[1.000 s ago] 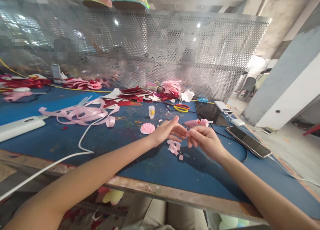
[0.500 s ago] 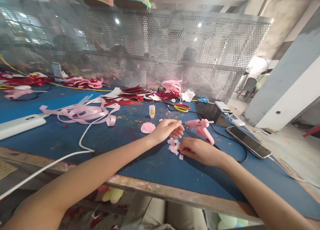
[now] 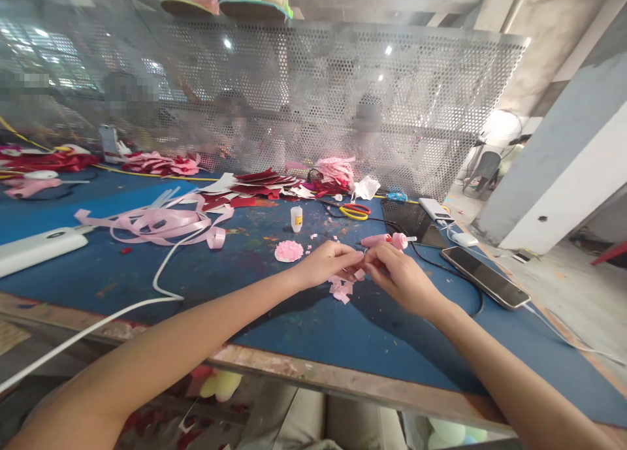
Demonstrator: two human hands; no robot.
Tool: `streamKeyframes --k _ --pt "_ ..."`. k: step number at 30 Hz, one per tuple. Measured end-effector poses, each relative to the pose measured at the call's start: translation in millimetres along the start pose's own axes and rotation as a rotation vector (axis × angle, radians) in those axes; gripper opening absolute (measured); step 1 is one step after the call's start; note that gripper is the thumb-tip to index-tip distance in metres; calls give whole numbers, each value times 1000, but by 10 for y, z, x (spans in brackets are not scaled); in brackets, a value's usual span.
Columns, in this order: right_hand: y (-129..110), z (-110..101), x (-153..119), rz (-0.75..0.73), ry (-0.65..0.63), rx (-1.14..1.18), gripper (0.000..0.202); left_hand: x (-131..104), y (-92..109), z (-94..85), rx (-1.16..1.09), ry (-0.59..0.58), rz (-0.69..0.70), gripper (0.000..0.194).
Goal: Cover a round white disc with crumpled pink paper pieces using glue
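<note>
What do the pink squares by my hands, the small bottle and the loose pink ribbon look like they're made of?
Pink squares: thin fabric or paper, seemingly smooth; flat, straight-edged pieces fit either. Small bottle: probably plastic, as the body is cloudy and translucent. Pink ribbon: likely satiny synthetic fabric, judging by its sheen and loose loops.

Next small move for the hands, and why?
Probably bring the left hand and right hand fingertips into a light pinch: they sit very close together, and a pink square shows just below them, beside the loose pink pile. Whether either hand already grips a piece is too small to tell.
</note>
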State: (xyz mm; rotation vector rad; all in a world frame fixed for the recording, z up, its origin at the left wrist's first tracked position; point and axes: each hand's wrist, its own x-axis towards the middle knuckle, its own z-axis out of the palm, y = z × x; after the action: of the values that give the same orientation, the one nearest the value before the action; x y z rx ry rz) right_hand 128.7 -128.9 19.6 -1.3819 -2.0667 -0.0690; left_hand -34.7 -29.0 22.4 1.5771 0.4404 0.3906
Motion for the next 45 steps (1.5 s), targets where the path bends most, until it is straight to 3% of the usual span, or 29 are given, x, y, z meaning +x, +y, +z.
streamKeyframes --k 4,8,11,14,17,22,27,32,36,45 --pt "7 33 -16 42 52 18 11 -5 -1 -3 27 -32 4 26" --pt "-15 64 -18 224 121 196 14 -6 24 7 -16 85 3 23" --pt "-40 92 -14 345 84 321 20 -25 57 34 -15 189 58 20" --pt "-61 126 -6 390 17 383 26 -44 71 56 -17 185 70 20" --pt "-69 145 2 394 1 409 31 -45 61 59 -35 173 60 22" --pt "-72 133 9 389 13 374 29 -20 40 24 -121 248 65 24" --pt "-41 146 2 414 -76 176 29 -7 62 3 -301 344 144 26" --pt "-20 155 -8 421 -122 44 33 -13 107 6 -494 353 167 30" --pt "-53 128 -5 413 -70 86 21 -15 97 -1 -467 336 143 29" --pt "-51 132 -13 386 2 -8 22 5 45 -12 -374 322 74 23"
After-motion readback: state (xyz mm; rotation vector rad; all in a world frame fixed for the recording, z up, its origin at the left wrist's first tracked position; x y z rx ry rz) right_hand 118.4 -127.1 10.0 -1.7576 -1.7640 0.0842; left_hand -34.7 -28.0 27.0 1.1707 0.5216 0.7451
